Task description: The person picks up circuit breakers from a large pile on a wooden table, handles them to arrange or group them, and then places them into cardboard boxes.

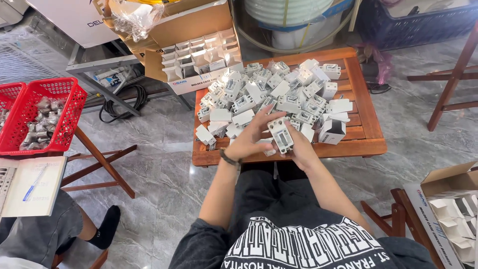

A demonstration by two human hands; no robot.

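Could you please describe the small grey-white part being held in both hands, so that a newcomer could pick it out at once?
Start at the low wooden table, heaped with pale plastic parts. At its near edge, the left hand and right hand meet around one grey-white block. It alone is lifted clear of the heap, upright, its recessed rectangular face toward the camera.

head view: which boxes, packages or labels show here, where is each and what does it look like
Open cardboard box: behind the wooden table's far left corner, brown, white label strip, white cartons inside.
Second cardboard box: floor, lower right, same look.
Small white carton: table's right front, open, dark inside.
Large white box: top left, dark print.
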